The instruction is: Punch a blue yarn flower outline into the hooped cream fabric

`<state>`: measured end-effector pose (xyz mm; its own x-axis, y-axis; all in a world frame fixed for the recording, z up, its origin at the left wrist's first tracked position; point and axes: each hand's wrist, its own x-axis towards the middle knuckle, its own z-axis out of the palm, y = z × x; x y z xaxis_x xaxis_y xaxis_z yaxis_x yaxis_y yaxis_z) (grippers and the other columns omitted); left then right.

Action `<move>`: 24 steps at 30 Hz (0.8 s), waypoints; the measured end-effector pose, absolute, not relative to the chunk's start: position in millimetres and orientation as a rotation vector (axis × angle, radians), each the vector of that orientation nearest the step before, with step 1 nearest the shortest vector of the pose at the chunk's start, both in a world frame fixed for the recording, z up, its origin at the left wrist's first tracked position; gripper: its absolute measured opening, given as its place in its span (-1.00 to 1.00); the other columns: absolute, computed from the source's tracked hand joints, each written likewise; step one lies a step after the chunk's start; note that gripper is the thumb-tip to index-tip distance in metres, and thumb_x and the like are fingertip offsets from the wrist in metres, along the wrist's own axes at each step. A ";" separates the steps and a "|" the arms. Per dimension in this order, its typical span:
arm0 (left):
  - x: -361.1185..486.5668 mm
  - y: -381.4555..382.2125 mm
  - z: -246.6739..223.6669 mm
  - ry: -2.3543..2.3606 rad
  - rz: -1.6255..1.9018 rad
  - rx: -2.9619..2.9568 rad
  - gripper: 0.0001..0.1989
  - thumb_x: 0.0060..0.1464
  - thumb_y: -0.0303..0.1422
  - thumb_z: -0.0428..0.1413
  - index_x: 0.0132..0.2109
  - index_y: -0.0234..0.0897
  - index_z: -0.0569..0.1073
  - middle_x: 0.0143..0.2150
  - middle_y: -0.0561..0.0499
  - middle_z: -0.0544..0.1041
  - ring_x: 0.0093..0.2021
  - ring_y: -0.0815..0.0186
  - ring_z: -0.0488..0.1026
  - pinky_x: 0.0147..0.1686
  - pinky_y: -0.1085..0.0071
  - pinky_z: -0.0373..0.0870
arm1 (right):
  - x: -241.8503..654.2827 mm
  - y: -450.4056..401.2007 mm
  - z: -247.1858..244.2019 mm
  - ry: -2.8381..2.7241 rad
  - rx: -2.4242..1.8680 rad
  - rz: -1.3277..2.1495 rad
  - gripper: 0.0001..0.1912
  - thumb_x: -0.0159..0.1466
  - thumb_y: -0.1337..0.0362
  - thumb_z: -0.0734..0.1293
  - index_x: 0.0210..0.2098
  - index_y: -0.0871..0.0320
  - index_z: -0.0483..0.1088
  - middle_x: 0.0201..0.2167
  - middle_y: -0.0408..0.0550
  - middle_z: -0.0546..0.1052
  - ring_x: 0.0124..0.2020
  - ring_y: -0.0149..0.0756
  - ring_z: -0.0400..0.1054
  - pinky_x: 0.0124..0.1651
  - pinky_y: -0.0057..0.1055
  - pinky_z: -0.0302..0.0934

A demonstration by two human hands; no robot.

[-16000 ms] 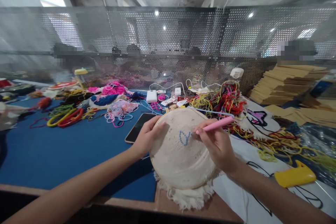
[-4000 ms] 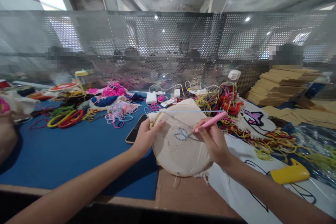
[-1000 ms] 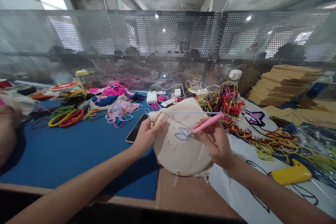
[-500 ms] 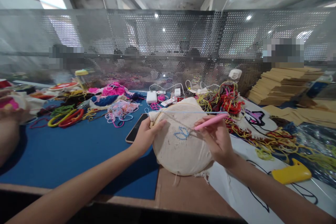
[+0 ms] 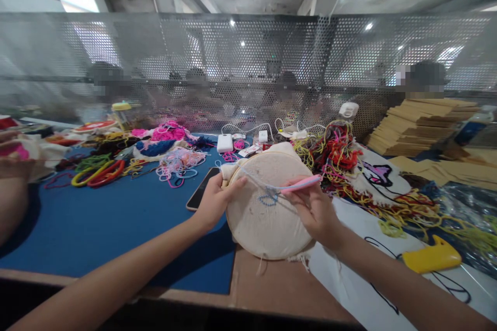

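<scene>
A round embroidery hoop (image 5: 264, 232) with cream cloth stretched in it is tilted up at the table's front edge. My left hand (image 5: 219, 196) grips its upper left rim, thumb on the cloth. In my right hand (image 5: 314, 212) is a pink pen-like tool (image 5: 303, 183), its tip end low over the cloth beside a small blue stitched outline (image 5: 267, 199). A light blue yarn (image 5: 258, 181) runs from the hoop's upper left to the tool. The tool's tip is too small to make out.
A dark phone (image 5: 200, 194) lies left of the hoop. Yarn heaps (image 5: 180, 163) cover the back of the blue mat (image 5: 155, 227). At right are a yellow tool (image 5: 430, 257), patterned white sheets and stacked brown envelopes (image 5: 419, 121). Another person's hand (image 5: 13, 170) shows at far left.
My right hand and the pink tool have moved slightly left and down, closer to the blue outline. The blue yarn, straight before, now sags over the cloth. My left hand has stayed put.
</scene>
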<state>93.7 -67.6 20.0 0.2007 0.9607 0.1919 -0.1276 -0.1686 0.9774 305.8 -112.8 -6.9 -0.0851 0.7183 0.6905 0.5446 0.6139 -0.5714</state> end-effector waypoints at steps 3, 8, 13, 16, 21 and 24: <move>93.6 -68.3 19.7 0.877 1.223 1.340 -0.70 -0.10 -0.25 0.23 -0.18 -0.27 0.49 -0.33 0.01 0.57 -0.40 0.33 0.47 -0.41 0.48 0.39 | 303.1 -110.9 -8.5 -1.845 -1.032 0.156 -0.89 0.28 0.34 0.21 -0.19 0.06 0.27 -0.23 -0.03 0.48 -0.21 -0.23 0.43 -0.13 -0.24 0.34; 93.7 -66.5 18.1 0.920 1.225 1.339 -0.68 -0.12 -0.23 0.24 -0.20 -0.29 0.48 -0.31 0.01 0.56 -0.39 0.33 0.47 -0.39 0.48 0.40 | 300.9 -110.4 -10.5 -1.809 -0.983 0.253 -0.89 0.28 0.35 0.21 -0.19 0.05 0.27 -0.21 -0.04 0.47 -0.16 -0.22 0.42 -0.09 -0.22 0.33; 94.4 -63.9 16.9 0.938 1.217 1.322 -0.68 -0.11 -0.25 0.24 -0.18 -0.28 0.48 -0.31 0.03 0.56 -0.38 0.37 0.46 -0.38 0.52 0.38 | 300.4 -113.2 -6.6 -1.588 -0.870 0.446 -0.84 0.30 0.31 0.20 -0.12 0.06 0.17 -0.20 -0.05 0.37 -0.20 -0.31 0.40 -0.14 -0.29 0.37; 94.7 -63.7 17.3 0.954 1.216 1.312 -0.69 -0.11 -0.26 0.24 -0.18 -0.28 0.48 -0.31 0.02 0.56 -0.38 0.37 0.45 -0.38 0.52 0.38 | 300.0 -113.9 -4.8 -1.540 -0.844 0.453 -0.83 0.31 0.31 0.19 -0.11 0.04 0.15 -0.20 -0.07 0.33 -0.21 -0.34 0.38 -0.13 -0.30 0.35; 94.5 -63.4 16.7 0.946 1.212 1.318 -0.70 -0.11 -0.27 0.24 -0.19 -0.28 0.48 -0.30 0.02 0.56 -0.36 0.37 0.45 -0.36 0.51 0.37 | 299.4 -113.9 -2.5 -1.521 -0.839 0.447 -0.85 0.31 0.32 0.18 -0.12 0.04 0.16 -0.19 -0.08 0.31 -0.21 -0.35 0.36 -0.16 -0.32 0.35; 94.4 -63.9 16.8 0.941 1.211 1.306 -0.69 -0.11 -0.27 0.24 -0.19 -0.28 0.48 -0.30 0.03 0.56 -0.37 0.37 0.45 -0.36 0.52 0.38 | 300.1 -113.6 -2.3 -1.535 -0.845 0.460 -0.85 0.31 0.31 0.18 -0.12 0.04 0.15 -0.18 -0.08 0.31 -0.21 -0.34 0.36 -0.17 -0.30 0.37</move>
